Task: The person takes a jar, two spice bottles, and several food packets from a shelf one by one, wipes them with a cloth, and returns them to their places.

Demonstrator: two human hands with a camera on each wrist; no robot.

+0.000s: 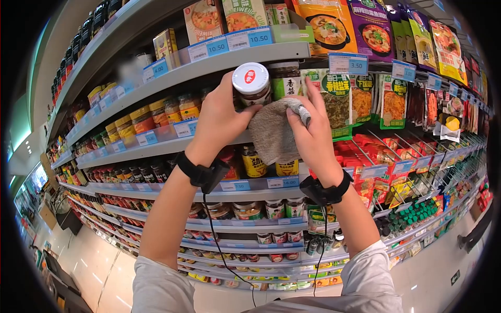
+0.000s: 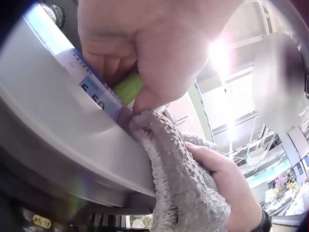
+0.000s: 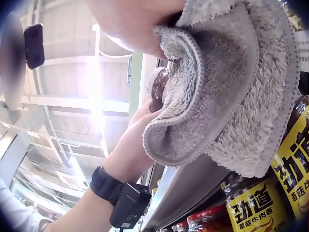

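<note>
My left hand (image 1: 222, 122) grips a glass jar (image 1: 253, 86) with a white lid and dark contents, held up in front of a shelf (image 1: 156, 148). My right hand (image 1: 308, 133) holds a grey terry cloth (image 1: 271, 133) against the jar's side, fingers curled over the cloth's top. In the left wrist view the left hand (image 2: 154, 43) fills the top, and the cloth (image 2: 178, 183) hangs below it with the right hand (image 2: 227, 183) behind. In the right wrist view the cloth (image 3: 231, 96) drapes from the right hand (image 3: 130, 19), with the jar (image 3: 158, 86) just showing and the left hand (image 3: 130, 150) beyond.
Supermarket shelves run left to right, packed with jars, bottles and sauce packets (image 1: 334, 26). Blue price tags (image 1: 250, 37) line the shelf edges. Jars with yellow labels (image 3: 256, 203) stand on the shelf below the cloth. Hanging snack packs (image 1: 394, 101) fill the right side. A tiled aisle floor (image 1: 99, 271) lies below.
</note>
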